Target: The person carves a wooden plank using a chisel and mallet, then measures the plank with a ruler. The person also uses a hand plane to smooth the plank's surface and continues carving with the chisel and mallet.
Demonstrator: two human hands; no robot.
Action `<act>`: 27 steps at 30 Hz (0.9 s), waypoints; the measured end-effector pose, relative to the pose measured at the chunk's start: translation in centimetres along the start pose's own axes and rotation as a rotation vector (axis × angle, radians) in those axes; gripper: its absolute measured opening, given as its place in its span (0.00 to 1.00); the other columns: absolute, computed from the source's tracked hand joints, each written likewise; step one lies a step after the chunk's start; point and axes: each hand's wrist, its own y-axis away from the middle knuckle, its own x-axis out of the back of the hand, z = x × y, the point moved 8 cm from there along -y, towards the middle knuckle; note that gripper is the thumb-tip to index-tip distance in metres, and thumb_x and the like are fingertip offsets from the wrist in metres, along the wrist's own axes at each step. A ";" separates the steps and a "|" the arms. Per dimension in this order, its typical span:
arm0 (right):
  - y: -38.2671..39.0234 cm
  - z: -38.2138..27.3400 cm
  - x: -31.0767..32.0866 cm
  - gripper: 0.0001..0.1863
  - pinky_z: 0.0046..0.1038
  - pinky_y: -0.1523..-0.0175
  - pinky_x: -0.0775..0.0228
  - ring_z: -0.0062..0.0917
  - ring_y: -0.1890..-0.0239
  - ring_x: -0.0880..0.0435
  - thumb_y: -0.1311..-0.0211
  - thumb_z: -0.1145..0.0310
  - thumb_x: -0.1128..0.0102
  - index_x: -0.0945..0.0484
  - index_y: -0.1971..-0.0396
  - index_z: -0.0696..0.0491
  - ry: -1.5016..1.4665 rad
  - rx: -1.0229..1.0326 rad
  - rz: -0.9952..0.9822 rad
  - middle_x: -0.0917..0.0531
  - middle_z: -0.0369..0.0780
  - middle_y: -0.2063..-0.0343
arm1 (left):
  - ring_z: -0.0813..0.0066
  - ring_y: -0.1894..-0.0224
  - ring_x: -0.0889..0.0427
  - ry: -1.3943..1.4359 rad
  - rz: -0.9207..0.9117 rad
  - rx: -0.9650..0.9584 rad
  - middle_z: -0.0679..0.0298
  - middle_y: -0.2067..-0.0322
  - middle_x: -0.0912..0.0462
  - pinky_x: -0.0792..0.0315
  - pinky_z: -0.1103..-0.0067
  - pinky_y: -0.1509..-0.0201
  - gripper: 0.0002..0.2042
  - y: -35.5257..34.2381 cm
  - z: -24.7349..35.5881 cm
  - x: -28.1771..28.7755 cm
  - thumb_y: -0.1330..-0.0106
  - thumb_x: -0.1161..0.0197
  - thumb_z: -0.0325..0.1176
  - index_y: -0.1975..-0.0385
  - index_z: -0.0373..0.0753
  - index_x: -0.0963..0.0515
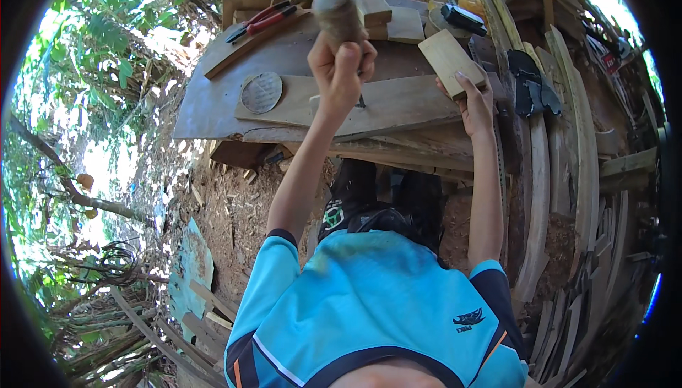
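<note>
My left hand (342,70) is closed around a round-ended wooden mallet (337,13), raised above the workbench and slightly blurred. In my right hand (474,102) is a pale rectangular wooden block (450,61), gripped by its lower end over the bench's right part. Below both hands lies a long flat board (401,106) along the near edge of the bench. A small dark piece (360,101) shows on the board just beside my left wrist; its kind I cannot make out. On the board's left end rests a round wooden disc (261,93).
The workbench (206,115) carries red-handled pliers (264,22) on a wood strip, more wooden blocks (405,24) and a black tool (463,19) at the back. Long wooden strips (536,196) stand along the right, with a dark object (526,83) on them. Plants (78,68) grow at left.
</note>
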 end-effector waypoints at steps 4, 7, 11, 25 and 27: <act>0.7 -1.7 -1.1 0.23 0.29 0.59 0.24 0.32 0.58 0.24 0.52 0.76 0.42 0.36 0.53 0.58 0.168 0.110 0.008 0.29 0.45 0.59 | 0.87 0.84 0.37 0.054 -0.043 0.085 0.67 0.82 0.31 0.46 0.89 0.85 0.11 -0.2 -1.2 -1.4 0.42 0.45 0.37 0.72 0.35 0.32; 0.8 -5.9 -1.8 0.22 0.29 0.57 0.28 0.30 0.54 0.27 0.54 0.75 0.40 0.32 0.56 0.57 0.340 0.342 0.014 0.28 0.44 0.58 | 0.88 0.83 0.38 0.004 -0.105 0.066 0.71 0.82 0.31 0.44 0.89 0.82 0.08 -0.8 -1.7 -2.1 0.42 0.43 0.32 0.72 0.34 0.31; 3.1 -19.0 -4.5 0.18 0.33 0.54 0.31 0.29 0.54 0.27 0.55 0.71 0.37 0.28 0.62 0.57 0.215 0.796 0.125 0.27 0.41 0.60 | 0.88 0.82 0.38 -0.062 -0.179 0.083 0.73 0.85 0.33 0.42 0.87 0.79 0.11 -1.0 -2.0 -2.5 0.43 0.40 0.35 0.70 0.33 0.31; 4.0 -25.0 -10.1 0.16 0.18 0.64 0.29 0.21 0.63 0.23 0.49 0.69 0.40 0.29 0.59 0.54 0.926 0.974 -0.050 0.23 0.39 0.63 | 0.92 0.80 0.37 -0.166 -0.425 0.131 0.75 0.81 0.33 0.42 0.90 0.79 0.12 -1.3 -3.9 -5.8 0.43 0.39 0.36 0.66 0.36 0.31; 3.3 -22.1 -11.0 0.17 0.19 0.62 0.28 0.23 0.62 0.23 0.50 0.69 0.39 0.30 0.59 0.55 1.083 1.007 -0.094 0.24 0.40 0.63 | 0.91 0.81 0.36 -0.190 -0.422 0.177 0.75 0.81 0.33 0.41 0.89 0.80 0.13 -1.7 -4.1 -4.9 0.43 0.38 0.37 0.65 0.35 0.30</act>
